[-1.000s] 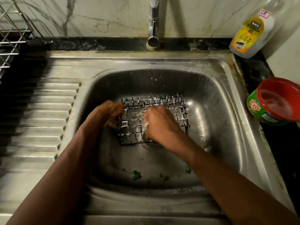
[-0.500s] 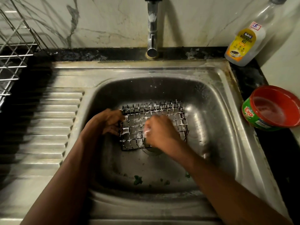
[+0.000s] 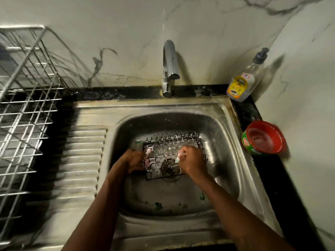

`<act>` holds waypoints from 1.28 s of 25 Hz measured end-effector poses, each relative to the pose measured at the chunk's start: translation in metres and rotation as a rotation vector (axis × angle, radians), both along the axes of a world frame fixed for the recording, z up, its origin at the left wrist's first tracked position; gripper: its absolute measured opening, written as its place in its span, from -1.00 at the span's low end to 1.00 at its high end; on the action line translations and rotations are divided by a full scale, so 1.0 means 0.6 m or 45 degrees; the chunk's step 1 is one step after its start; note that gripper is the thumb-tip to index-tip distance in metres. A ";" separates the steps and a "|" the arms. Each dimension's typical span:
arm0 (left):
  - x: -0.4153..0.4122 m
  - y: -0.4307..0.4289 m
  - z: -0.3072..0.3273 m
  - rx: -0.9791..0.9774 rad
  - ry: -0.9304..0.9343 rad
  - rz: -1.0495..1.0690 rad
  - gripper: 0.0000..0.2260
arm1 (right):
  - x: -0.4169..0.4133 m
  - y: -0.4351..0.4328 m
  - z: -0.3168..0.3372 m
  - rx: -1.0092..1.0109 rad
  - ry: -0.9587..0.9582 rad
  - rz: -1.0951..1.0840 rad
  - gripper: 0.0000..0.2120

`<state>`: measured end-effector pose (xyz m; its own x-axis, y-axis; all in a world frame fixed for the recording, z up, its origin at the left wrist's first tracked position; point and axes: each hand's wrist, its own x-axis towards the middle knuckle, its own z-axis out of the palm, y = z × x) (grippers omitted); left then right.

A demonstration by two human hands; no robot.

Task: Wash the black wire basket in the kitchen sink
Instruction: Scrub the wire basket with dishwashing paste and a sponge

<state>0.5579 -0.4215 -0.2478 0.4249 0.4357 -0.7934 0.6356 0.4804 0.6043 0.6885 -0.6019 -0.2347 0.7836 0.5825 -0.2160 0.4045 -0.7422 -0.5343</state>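
Observation:
The black wire basket (image 3: 168,151) lies in the steel sink (image 3: 223,134), over the drain, with white soap foam on its wires. My left hand (image 3: 135,160) grips the basket's left edge. My right hand (image 3: 193,161) is closed on a small pale scrubber and presses it onto the right half of the basket. Only a sliver of the scrubber shows between the fingers. The tap (image 3: 170,67) stands behind the sink with no water running.
A steel dish rack (image 3: 23,115) stands at the left beside the ribbed drainboard (image 3: 81,160). A dishwash gel bottle (image 3: 243,82) and a red-rimmed green soap tub (image 3: 262,138) sit on the black counter at the right. Green scraps lie on the sink floor.
The view has tilted upward, so more wall and tap show and the sink sits lower. My hands stay on the basket, the right one shifting slightly right while scrubbing.

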 end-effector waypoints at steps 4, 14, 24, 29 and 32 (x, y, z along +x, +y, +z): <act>-0.007 0.005 0.088 0.081 -0.081 0.013 -0.88 | -0.020 0.021 0.045 0.069 0.030 -0.007 -0.79; 0.088 -0.071 0.249 0.894 0.078 -0.289 -0.88 | -0.019 0.035 0.113 0.471 0.206 -0.376 -0.88; 0.143 -0.216 0.212 1.708 -0.273 -0.501 -0.89 | 0.053 -0.007 0.089 0.246 0.333 -0.501 -0.59; 0.109 -0.187 0.136 1.951 -0.652 -0.156 -0.65 | 0.040 0.025 0.088 0.242 0.246 -0.509 -0.56; 0.118 -0.197 0.150 1.859 -0.517 0.081 -0.64 | 0.043 0.037 0.076 0.225 0.301 -0.554 -0.66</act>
